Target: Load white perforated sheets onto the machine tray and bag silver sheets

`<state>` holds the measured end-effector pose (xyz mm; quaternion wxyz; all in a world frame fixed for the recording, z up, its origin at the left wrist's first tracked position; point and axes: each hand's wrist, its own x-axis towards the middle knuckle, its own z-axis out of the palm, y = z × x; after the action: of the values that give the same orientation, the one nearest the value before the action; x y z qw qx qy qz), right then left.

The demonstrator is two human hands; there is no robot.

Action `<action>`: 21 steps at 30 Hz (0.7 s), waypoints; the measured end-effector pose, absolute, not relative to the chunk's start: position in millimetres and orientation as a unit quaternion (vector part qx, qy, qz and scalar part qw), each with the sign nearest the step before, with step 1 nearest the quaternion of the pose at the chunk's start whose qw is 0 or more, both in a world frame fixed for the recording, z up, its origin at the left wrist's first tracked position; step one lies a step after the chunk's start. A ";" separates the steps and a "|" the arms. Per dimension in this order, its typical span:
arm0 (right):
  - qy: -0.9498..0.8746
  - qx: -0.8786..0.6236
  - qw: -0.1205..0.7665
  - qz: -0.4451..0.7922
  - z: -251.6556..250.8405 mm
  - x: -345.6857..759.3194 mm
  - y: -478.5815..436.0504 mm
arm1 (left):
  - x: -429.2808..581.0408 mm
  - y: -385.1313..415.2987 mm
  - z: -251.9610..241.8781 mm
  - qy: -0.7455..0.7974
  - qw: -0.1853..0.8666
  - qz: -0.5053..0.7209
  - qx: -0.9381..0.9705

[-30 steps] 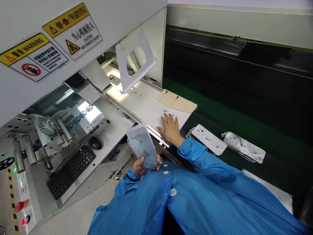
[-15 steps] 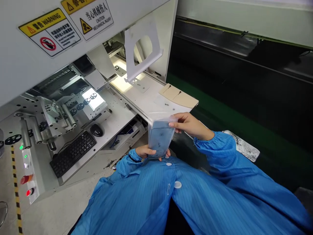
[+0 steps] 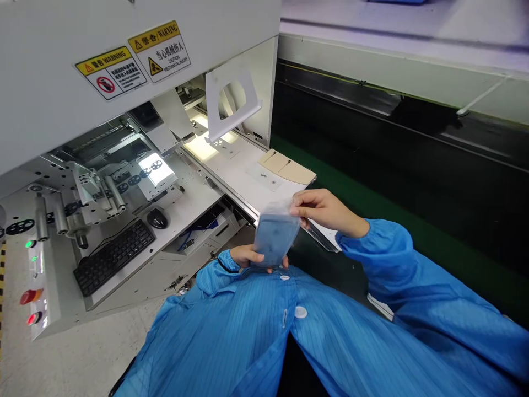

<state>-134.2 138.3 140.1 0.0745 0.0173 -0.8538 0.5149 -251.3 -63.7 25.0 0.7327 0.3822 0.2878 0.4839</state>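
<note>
My left hand (image 3: 248,256) is closed round the lower end of a bluish translucent stack of film sheets (image 3: 275,240) with small dark marks, held upright in front of my jacket. Thumb in front, fingertips show at its right edge. At the upper right corner, my right hand (image 3: 322,209) pinches a thin clear film (image 3: 278,207) between thumb and fingers. This film rises above the top edge of the stack; whether it is fully apart from the stack I cannot tell.
Ahead is a white machine bed (image 3: 243,171) with a beige board (image 3: 287,166) and a clear marked sheet (image 3: 266,179). A white bracket (image 3: 215,105) hangs above it. To the left are a keyboard (image 3: 113,256), a mouse (image 3: 157,218), rollers (image 3: 60,215) and a red button (image 3: 31,296).
My right hand has shifted slightly right, and the clear film at the stack's top has moved with it. The stack leans a little more to the right. The head view has turned.
</note>
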 end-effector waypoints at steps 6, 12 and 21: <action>-0.911 0.138 0.329 0.206 167.6 -101.0 124.2 | -233.6 -51.5 23.3 0.219 0.750 0.483 0.395; -0.904 0.182 0.281 0.265 207.3 -74.9 113.5 | -220.6 -37.8 31.1 0.194 0.747 0.460 0.438; -0.924 0.158 0.290 0.192 234.3 -52.8 110.5 | -203.4 -29.2 35.4 0.162 0.743 0.456 0.463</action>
<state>-52.8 110.5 234.3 0.2902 0.1583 -0.9240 0.1924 -203.4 -29.2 35.4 0.7425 0.4635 0.1622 0.4555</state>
